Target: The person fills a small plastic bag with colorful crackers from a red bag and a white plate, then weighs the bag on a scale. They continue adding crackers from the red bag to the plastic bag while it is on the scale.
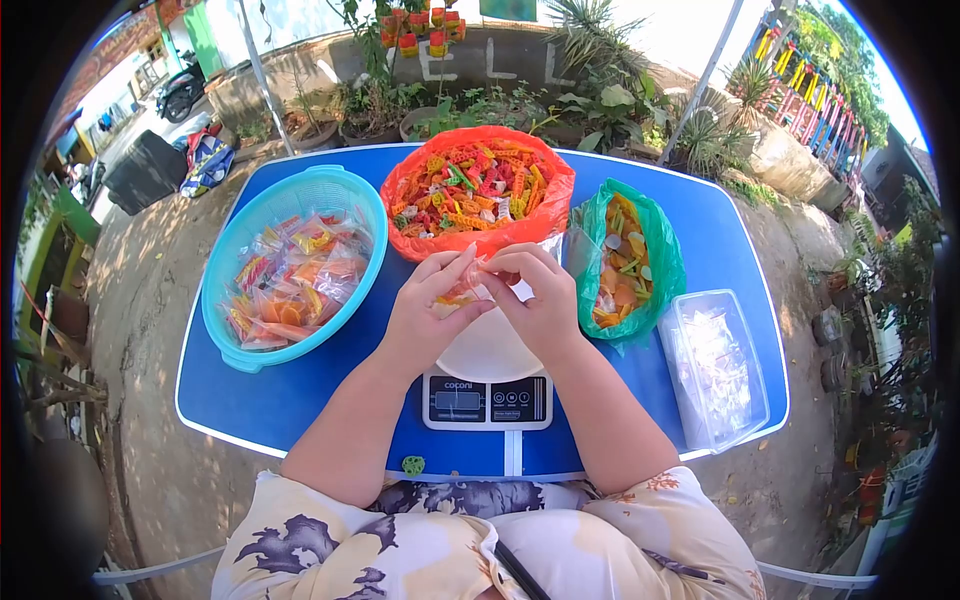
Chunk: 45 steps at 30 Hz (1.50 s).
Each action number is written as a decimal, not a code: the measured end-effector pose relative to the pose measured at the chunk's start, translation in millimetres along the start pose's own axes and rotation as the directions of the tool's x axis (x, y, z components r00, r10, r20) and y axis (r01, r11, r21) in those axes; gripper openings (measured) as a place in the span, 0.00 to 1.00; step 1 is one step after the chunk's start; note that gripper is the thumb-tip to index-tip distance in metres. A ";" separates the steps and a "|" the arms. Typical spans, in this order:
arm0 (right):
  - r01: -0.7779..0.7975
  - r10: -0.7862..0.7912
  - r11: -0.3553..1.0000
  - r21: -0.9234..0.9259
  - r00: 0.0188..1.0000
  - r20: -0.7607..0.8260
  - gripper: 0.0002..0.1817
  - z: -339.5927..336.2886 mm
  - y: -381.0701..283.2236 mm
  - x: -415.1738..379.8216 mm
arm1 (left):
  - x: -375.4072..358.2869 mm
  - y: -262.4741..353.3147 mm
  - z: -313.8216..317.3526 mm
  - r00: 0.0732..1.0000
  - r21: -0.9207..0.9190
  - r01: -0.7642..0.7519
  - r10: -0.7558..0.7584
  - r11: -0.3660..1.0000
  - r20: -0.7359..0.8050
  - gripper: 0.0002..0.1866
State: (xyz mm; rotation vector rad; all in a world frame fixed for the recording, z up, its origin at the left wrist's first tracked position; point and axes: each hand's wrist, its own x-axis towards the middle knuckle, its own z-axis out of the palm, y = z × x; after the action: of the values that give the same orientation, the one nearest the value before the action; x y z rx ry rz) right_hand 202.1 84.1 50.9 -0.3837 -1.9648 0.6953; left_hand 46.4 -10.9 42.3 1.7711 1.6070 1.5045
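Over the white round pan of a kitchen scale (487, 400), both hands come together at a small clear plastic bag (462, 290) with orange and yellow pieces in it. My left hand (432, 300) grips the bag from the left, thumb and fingers closed on its side. The fingertips of my right hand (535, 290) pinch its upper edge. Just beyond the hands sits a red plastic bag (545, 228) full of colourful snack pieces. A green plastic bag (660, 240) of orange and yellow pieces stands right of my right hand.
A turquoise basket (375, 240) heaped with filled clear packets stands at the left. On the right is a clear plastic box (745, 435) of small clear bags. A green crumpled bit (413, 465) lies by the near edge of the blue table (300, 400).
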 end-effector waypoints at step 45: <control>-0.112 0.114 0.985 0.131 0.994 -0.007 0.10 -14.6 4.7 7.7 | 2.2 -3.0 -5.6 0.999 0.036 0.042 -0.042 0.998 -0.002 0.35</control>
State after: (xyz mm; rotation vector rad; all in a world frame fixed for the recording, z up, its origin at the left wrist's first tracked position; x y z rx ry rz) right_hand 211.2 96.4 58.6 -0.4209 -1.8829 0.8864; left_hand 39.8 -10.3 43.2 1.7441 1.6711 1.4669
